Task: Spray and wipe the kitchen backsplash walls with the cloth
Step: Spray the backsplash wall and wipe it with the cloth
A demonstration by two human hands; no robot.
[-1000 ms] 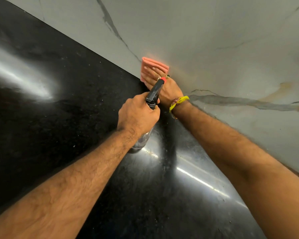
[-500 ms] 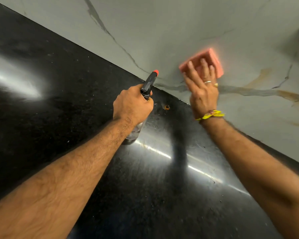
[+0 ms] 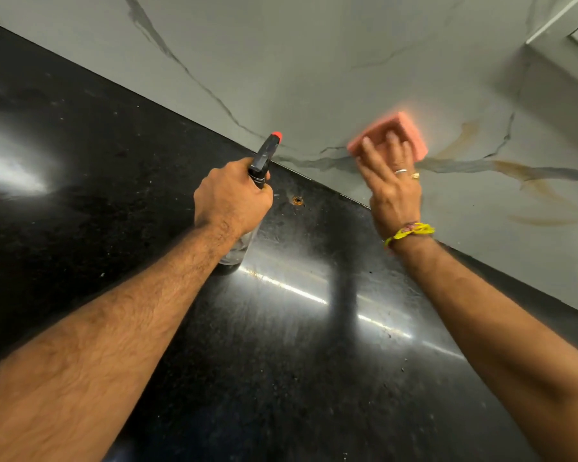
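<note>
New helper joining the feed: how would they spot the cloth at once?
Find the grey marble-look backsplash rising behind the black countertop. The right hand presses a folded cloth flat against it. It is the only pink thing there; the spray bottle is black, red-tipped.

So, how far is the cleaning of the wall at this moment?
Midway, it seems. In hand: the right hand presses the pink cloth flat on the backsplash, and the left hand grips the spray bottle. Left: the brownish streaks right of the cloth. What is already wiped, I cannot tell.
</note>
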